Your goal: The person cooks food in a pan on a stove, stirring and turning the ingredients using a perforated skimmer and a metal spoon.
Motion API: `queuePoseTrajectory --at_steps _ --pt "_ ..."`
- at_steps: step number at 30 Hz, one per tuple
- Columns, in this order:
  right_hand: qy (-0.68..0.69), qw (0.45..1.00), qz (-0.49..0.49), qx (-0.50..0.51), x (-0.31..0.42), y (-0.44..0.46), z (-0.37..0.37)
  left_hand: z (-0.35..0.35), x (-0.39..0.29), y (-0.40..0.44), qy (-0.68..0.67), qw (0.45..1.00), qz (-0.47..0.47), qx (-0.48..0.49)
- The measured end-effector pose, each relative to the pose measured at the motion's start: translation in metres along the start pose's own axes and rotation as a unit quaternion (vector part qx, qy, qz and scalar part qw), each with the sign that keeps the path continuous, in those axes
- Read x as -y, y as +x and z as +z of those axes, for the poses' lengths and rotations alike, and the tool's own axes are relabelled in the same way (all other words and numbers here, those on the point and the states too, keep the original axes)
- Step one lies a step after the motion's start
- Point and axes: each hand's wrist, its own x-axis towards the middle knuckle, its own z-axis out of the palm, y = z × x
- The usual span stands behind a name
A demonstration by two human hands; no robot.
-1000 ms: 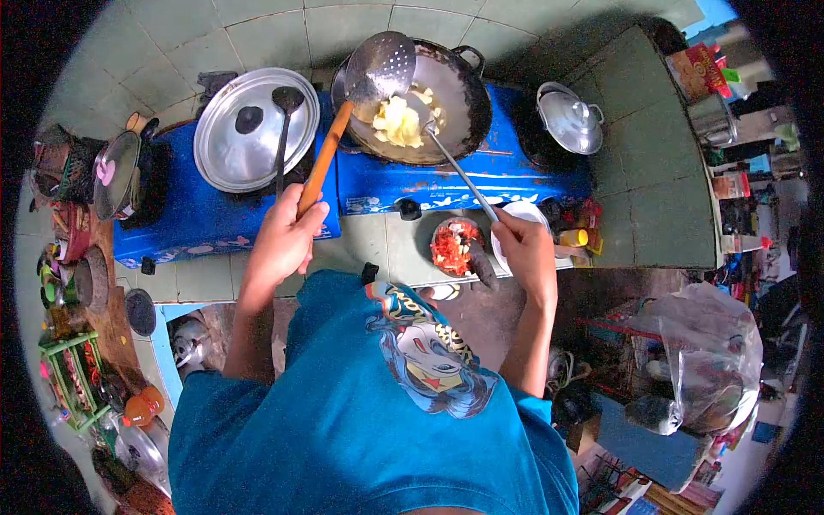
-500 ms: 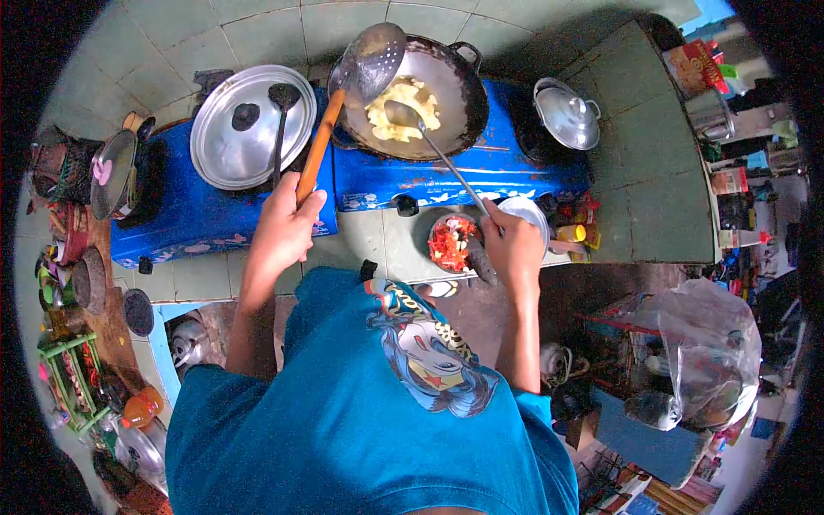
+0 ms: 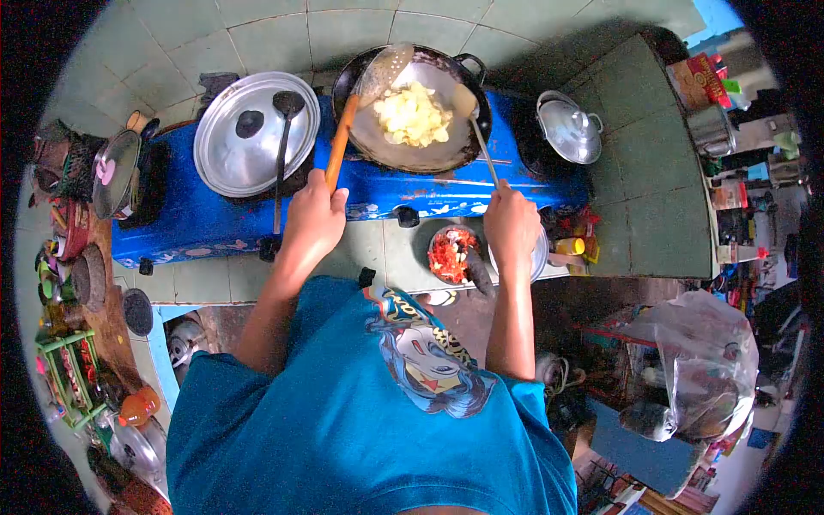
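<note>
My left hand [image 3: 315, 221] is closed round the wooden handle of a skimmer [image 3: 385, 72], whose perforated metal head rests at the left inside of a dark wok [image 3: 468, 154]. In my right hand [image 3: 512, 225] is the metal handle of a spatula [image 3: 466, 101]; its blade is at the right side inside the wok. Pale yellow food pieces [image 3: 414, 116] lie heaped in the wok between the two tools. The wok sits on a blue stove [image 3: 369, 184]. Below it, near my right hand, stands a mortar with chopped red food [image 3: 451, 251] and a dark pestle [image 3: 480, 273].
A large lid [image 3: 219, 142] with a black ladle [image 3: 284, 137] on it covers the stove's left side. A lidded silver pot [image 3: 571, 129] stands on the right. A pale bowl [image 3: 539, 256] is partly hidden behind my right hand. Tiled walls border the counter.
The skimmer has lowered from above the wok's left rim into the wok. My right hand has moved the spatula from the food to the wok's right side. The pieces are now heaped together.
</note>
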Motion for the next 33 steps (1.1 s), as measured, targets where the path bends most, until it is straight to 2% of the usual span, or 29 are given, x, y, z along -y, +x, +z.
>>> queuePoseTrajectory --at_steps 3,4,5,7,8,10,14,19,33 --pt "-0.005 0.999 -0.05 0.021 0.002 0.002 0.004 0.018 0.012 0.001 0.018 0.999 0.018 -0.025" --pt "0.051 0.994 -0.07 0.071 0.003 0.003 0.003 0.022 0.015 0.003 -0.02 0.999 -0.029 0.017" --pt "0.108 0.983 -0.089 0.122 0.003 0.004 0.002 0.021 0.013 0.002 -0.02 0.999 -0.03 0.017" --pt "0.153 0.975 -0.065 0.146 0.003 0.004 0.001 0.016 0.005 -0.001 -0.127 0.984 -0.099 0.074" --pt "0.197 0.965 -0.04 0.17 0.003 0.003 0.001 0.012 0.002 -0.002 -0.127 0.984 -0.1 0.074" --pt "0.225 0.958 -0.037 0.172 -0.005 0.002 0.008 0.005 -0.002 -0.005 -0.222 0.958 -0.142 0.111" --pt "0.267 0.951 -0.056 0.147 -0.015 -0.005 0.004 0.0 0.005 -0.01 -0.304 0.935 -0.143 0.116" --pt "0.224 0.96 -0.053 0.161 -0.013 -0.017 -0.017 -0.014 0.002 -0.02 -0.309 0.932 -0.145 0.123" --pt "0.172 0.978 -0.064 0.096 -0.001 -0.053 -0.05 -0.033 0.003 -0.03 -0.281 0.947 -0.118 0.099"
